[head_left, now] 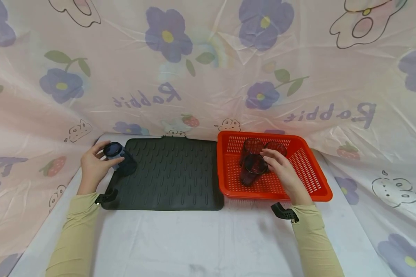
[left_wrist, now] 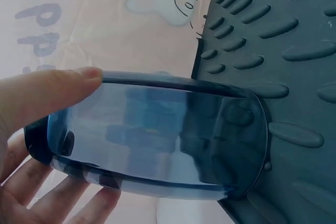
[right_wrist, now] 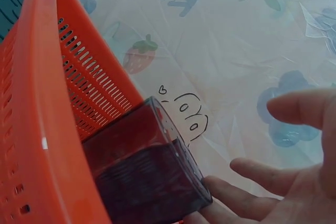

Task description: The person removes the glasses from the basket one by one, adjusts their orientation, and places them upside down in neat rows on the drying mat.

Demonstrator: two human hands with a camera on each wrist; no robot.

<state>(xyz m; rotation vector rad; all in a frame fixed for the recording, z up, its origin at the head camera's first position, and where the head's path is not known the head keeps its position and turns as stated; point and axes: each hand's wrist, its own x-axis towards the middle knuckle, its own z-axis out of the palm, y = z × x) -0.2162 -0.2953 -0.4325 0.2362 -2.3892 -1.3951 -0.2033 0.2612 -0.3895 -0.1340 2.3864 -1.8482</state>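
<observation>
At the mat's left end, my left hand (head_left: 94,164) holds a blue-tinted drinking glass (head_left: 126,165) between thumb and fingers near its top. In the left wrist view the glass (left_wrist: 152,135) is see-through, its far end right at the ribbed dark drying mat (left_wrist: 294,53). My right hand (head_left: 285,174) is over the red basket (head_left: 228,184), its fingers fairly straight and thumb apart. Its fingertips are right at the rim of a dark glass (right_wrist: 152,166). In the head view the front glass (head_left: 254,165) leans in the basket, with two more glasses (head_left: 252,143) behind.
The perforated basket stands against the right end of the drying mat (head_left: 173,173). Both lie on a white-covered table (head_left: 194,242). A patterned plastic sheet (head_left: 208,88) rises behind and at both sides. Each wrist wears a black strap (head_left: 107,196).
</observation>
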